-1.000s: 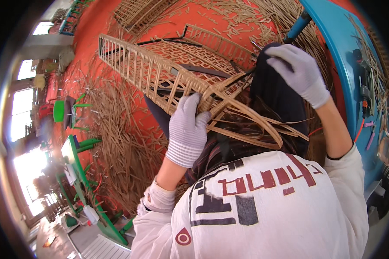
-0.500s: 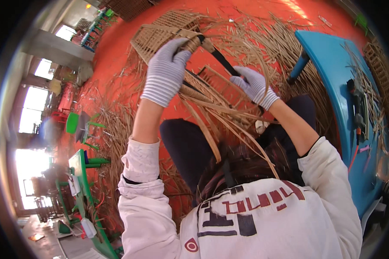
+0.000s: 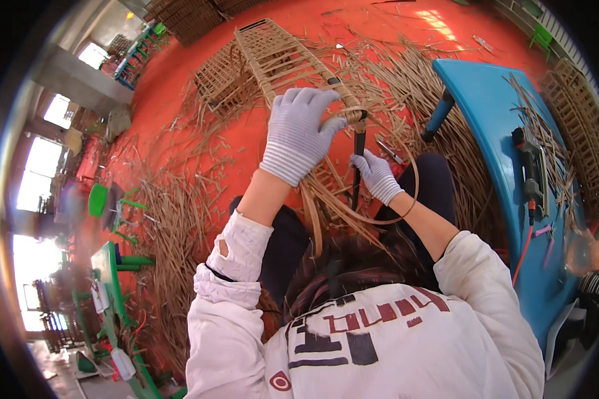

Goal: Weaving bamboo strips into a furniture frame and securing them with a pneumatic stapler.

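A long woven rattan frame [image 3: 283, 56] with black bars stretches away from me, a strip wound round its near corner. My left hand [image 3: 299, 133], in a grey striped glove, is at this corner, fingers spread and thumb apart from the forefinger. Beside the thumb, the strip winding [image 3: 351, 114] wraps the corner. My right hand [image 3: 377, 176], gloved alike, has its fingers closed round the black bar [image 3: 358, 149] running down from the corner. A loose rattan strip [image 3: 416, 183] loops past the right wrist. More strips [image 3: 339, 209] hang between my knees.
Another woven rattan piece [image 3: 223, 80] lies on the red floor beyond my left hand. Cut strips [image 3: 406, 80] are heaped ahead and on both sides. At right, a blue table [image 3: 476, 86] carries a black tool [image 3: 531, 163]. Green stools [image 3: 110, 259] stand at left.
The frame has swung round to point away from me, its corner now farther right. My left hand has moved right and its fingers have spread; my right hand has come lower along the bar.
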A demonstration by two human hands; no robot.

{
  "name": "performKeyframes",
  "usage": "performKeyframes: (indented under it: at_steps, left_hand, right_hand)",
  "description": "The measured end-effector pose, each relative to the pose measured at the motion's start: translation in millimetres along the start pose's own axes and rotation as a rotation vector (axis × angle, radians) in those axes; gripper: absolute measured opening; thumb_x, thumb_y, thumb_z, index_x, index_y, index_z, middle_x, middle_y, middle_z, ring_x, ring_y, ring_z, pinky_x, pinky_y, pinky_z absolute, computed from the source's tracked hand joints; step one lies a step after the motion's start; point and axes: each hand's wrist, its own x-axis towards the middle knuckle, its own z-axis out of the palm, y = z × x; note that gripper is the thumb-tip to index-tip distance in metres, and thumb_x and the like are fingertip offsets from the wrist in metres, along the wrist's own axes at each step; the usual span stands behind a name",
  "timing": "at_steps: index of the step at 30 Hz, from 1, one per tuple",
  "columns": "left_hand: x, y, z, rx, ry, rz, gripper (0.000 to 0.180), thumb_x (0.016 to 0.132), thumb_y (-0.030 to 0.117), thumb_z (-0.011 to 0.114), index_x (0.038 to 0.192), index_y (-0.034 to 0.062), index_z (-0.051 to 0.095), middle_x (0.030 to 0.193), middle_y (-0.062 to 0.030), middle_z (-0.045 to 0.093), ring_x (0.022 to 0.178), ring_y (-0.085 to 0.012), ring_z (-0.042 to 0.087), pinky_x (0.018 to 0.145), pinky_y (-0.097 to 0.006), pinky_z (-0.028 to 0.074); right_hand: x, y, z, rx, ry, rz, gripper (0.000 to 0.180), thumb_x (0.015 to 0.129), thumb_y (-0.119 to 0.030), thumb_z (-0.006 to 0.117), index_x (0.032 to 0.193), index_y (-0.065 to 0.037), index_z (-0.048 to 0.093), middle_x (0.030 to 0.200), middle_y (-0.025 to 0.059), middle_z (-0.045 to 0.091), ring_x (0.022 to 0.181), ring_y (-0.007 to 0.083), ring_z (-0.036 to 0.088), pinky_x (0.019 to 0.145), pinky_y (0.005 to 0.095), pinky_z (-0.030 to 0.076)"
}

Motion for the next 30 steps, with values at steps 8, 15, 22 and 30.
performKeyframes:
  at_steps: [8, 15, 22, 30]
  left_hand:
    - [-83, -6, -2, 0.039, 0.048, -0.117, 0.02, 0.083, 0.02, 0.069, 0.101, 0.011, 0.069, 0.099, -0.0067, 0.065, 0.099, -0.029, 0.058, 0.088, -0.041, 0.042]
    - [-134, -6, -16, 0.092, 0.156, -0.282, 0.031, 0.077, 0.009, 0.073, 0.107, 0.0046, 0.068, 0.108, -0.0139, 0.064, 0.101, -0.031, 0.059, 0.094, -0.041, 0.044]
    - [-154, -17, -3, -0.104, 0.181, -0.402, 0.029, 0.081, -0.001, 0.067, 0.11, 0.0045, 0.068, 0.106, -0.0119, 0.066, 0.093, -0.0262, 0.063, 0.081, -0.035, 0.052]
    - [-137, 10, 2, -0.223, 0.331, -0.375, 0.049, 0.07, 0.007, 0.08, 0.115, 0.0006, 0.06, 0.112, -0.0195, 0.06, 0.102, -0.0364, 0.061, 0.088, -0.04, 0.052]
  right_hand:
    - [-12, 9, 22, -0.132, -0.08, -0.11, 0.028, 0.099, -0.03, 0.055, 0.107, -0.004, 0.063, 0.087, 0.0217, 0.063, 0.084, 0.0379, 0.062, 0.076, 0.0399, 0.048]
    - [-6, 11, 24, -0.113, -0.174, -0.023, 0.033, 0.1, -0.034, 0.053, 0.11, -0.005, 0.063, 0.09, 0.022, 0.064, 0.087, 0.0383, 0.062, 0.078, 0.0416, 0.048]
    - [3, -10, -26, -0.085, -0.114, -0.027, 0.026, 0.092, -0.017, 0.064, 0.112, -0.001, 0.064, 0.092, 0.0108, 0.069, 0.08, 0.0153, 0.064, 0.078, 0.0295, 0.051]
    - [-16, -136, -80, -0.223, 0.255, -0.748, 0.023, 0.087, -0.012, 0.069, 0.109, -0.005, 0.066, 0.106, 0.0091, 0.068, 0.098, 0.0221, 0.064, 0.088, 0.0343, 0.05]
